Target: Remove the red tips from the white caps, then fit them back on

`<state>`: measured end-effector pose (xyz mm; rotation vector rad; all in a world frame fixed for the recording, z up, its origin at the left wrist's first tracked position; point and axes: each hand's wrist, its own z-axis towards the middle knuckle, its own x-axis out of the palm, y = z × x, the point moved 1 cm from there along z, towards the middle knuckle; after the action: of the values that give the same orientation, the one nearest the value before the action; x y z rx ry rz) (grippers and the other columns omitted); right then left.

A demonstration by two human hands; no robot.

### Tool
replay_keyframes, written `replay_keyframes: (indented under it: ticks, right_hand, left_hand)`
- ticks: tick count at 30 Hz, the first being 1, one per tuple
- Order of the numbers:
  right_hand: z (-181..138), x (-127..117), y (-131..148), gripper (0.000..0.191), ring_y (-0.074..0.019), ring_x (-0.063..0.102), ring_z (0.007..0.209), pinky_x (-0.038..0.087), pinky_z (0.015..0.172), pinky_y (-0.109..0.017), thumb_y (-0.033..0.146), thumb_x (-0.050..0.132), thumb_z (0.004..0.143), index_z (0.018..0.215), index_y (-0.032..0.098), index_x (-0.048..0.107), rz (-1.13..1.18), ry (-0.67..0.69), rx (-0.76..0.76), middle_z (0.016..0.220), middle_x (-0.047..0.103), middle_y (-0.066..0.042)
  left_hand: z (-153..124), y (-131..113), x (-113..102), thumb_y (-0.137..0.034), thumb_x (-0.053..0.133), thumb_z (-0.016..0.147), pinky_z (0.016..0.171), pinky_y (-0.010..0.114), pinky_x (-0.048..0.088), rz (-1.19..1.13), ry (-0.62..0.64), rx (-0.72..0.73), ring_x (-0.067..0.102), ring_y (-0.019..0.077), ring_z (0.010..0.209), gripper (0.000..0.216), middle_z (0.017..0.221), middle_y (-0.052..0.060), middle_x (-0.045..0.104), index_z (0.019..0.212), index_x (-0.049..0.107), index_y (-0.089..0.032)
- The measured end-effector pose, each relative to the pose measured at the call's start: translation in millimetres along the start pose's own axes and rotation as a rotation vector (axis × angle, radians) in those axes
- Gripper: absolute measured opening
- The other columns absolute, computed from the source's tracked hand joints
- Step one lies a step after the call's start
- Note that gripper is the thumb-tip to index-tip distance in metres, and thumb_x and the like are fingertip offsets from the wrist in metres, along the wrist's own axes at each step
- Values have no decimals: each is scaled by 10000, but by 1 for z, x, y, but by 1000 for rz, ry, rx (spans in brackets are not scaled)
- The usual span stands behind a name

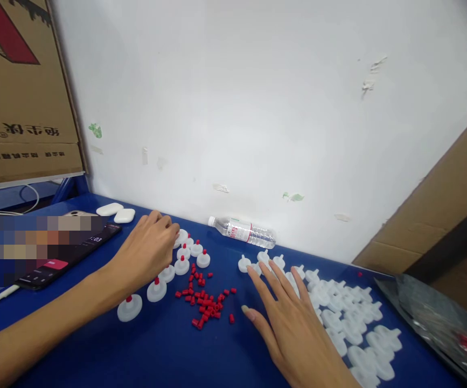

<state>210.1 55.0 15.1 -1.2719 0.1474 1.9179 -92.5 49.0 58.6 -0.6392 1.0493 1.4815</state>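
Note:
My left hand is closed, its fingers curled down among white round nozzle caps with red tips on the left of the table. What it grips, if anything, is hidden behind the fingers. My right hand is stretched out with fingers spread, over the near-left edge of a cluster of plain white nozzle caps. Its fingertips reach one cap, though contact is not clear. Between the hands lies a loose pile of small red tip covers.
A clear plastic bottle lies along the white wall. To the left are a phone on a cable and a white earphone case. A cardboard box stands behind them. A plastic bag sits at the right.

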Motion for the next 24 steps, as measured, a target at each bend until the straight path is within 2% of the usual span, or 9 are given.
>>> replay_keyframes:
  ticks: [3,9,18,24]
  right_hand:
    - [-1,3,1,600,-374,503,1400,522,1045,-667,536,364,1075,1560,188,424,-9,16,-6,1511,536,-125]
    - [-3,9,1,588,-380,523,1384,508,1051,-681,546,375,1069,1551,217,444,-8,41,-13,1492,564,-119]
    - [-6,14,2,532,-402,539,1368,498,1026,-714,513,423,1055,1509,249,507,-41,45,-42,1497,559,-151]
    - [-8,16,1,499,-405,515,1389,473,1052,-713,510,456,1049,1471,261,555,-25,65,-43,1512,545,-144]
  left_hand:
    - [-3,0,4,55,506,808,708,412,416,16,61,2,572,329,814,286,809,141,672,826,718,-136]
    - [-8,-3,6,81,571,697,665,387,436,42,157,-12,601,334,814,270,814,138,697,762,685,-156]
    - [-8,-5,6,82,567,712,661,353,452,40,230,-27,628,318,849,277,826,123,714,749,692,-163]
    - [-8,-7,6,93,529,704,649,359,453,27,209,-13,619,308,793,294,790,139,706,699,692,-152]
